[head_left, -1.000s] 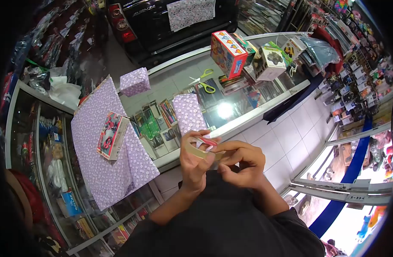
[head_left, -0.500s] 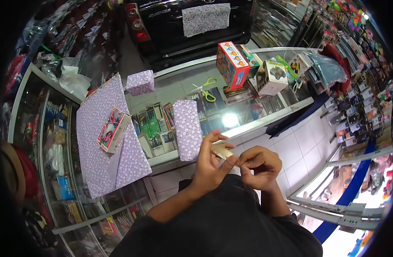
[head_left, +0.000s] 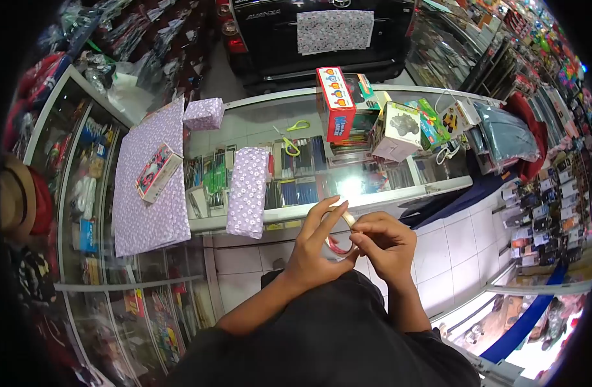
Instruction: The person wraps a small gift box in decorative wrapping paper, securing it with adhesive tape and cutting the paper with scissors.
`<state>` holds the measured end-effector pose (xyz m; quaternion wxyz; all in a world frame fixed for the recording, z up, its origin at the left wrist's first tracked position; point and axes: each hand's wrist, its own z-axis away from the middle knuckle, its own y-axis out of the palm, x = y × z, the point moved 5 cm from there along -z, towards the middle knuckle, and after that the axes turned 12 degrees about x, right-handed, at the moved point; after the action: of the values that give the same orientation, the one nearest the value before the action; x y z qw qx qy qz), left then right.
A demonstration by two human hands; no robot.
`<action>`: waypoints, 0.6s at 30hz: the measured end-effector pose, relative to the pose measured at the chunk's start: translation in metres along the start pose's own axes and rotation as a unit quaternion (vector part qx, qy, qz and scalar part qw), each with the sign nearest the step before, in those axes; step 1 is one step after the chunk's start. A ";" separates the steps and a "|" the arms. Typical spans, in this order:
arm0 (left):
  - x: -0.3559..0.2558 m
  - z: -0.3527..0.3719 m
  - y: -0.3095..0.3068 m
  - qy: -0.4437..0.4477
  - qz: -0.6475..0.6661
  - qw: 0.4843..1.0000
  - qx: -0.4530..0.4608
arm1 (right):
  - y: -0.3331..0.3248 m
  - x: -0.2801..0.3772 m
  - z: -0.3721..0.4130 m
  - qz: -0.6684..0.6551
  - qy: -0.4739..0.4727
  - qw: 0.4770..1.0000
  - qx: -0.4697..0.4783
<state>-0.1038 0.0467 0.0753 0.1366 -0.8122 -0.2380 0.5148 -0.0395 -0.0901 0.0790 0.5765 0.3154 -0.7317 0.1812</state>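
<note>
Currently both hands are held close to the body, below the front edge of the glass counter (head_left: 399, 193), and meet on a tape roll (head_left: 338, 244). Left hand (head_left: 316, 250): fingers curled around the roll, one finger arched over its top rim, grip firm. Right hand (head_left: 385, 242): thumb and forefinger pinched together at the roll's near rim, apparently on the free end of the tape; the end itself is too small to make out. Judgement: the work in hand is lifting the tape end. It should go best with the left hand keeping the roll from turning, and with the right nail catching the edge squarely and peeling level, so the strip does not split or fold back on itself. Surroundings: a long box wrapped in purple floral paper (head_left: 247, 190) lies on the counter with one end over its front edge, just beyond the hands. To its left a sheet of the same wrapping paper (head_left: 144, 213) is spread out with an unwrapped toy box (head_left: 155, 171) on it, and a small wrapped parcel (head_left: 203, 113) sits at the sheet's far corner. Yellow-green scissors (head_left: 293, 135) lie mid-counter. Upright toy boxes (head_left: 335, 103) crowd the right side, clear of the hands. Nothing stands between the hands and the long box.
</note>
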 end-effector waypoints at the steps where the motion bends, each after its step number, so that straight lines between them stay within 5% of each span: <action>1: 0.001 0.000 0.006 -0.025 0.029 0.999 0.017 | -0.005 -0.001 -0.001 0.000 0.005 1.000 0.003; 4: 0.002 0.006 0.023 -0.083 0.048 0.995 0.030 | -0.021 -0.009 0.000 0.015 0.018 0.999 0.030; 7: 0.016 0.023 0.043 -0.104 0.229 0.967 -0.049 | -0.033 -0.015 0.001 0.128 -0.029 0.990 0.046; 10: 0.018 0.034 0.046 -0.097 0.080 0.991 0.046 | -0.037 -0.022 -0.002 0.114 -0.007 0.991 0.066; 16: 0.004 0.051 0.055 -0.105 -0.022 0.994 -0.020 | -0.040 -0.061 0.001 0.066 0.082 0.992 0.067; 18: 0.009 0.059 0.056 -0.133 0.063 0.988 -0.041 | -0.040 -0.063 0.000 0.080 0.075 0.991 0.071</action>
<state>-0.1396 0.0025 0.0168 0.0376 -0.7547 -0.2237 0.6156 -0.0040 -0.1032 0.0153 0.5893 0.2814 -0.6948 0.3014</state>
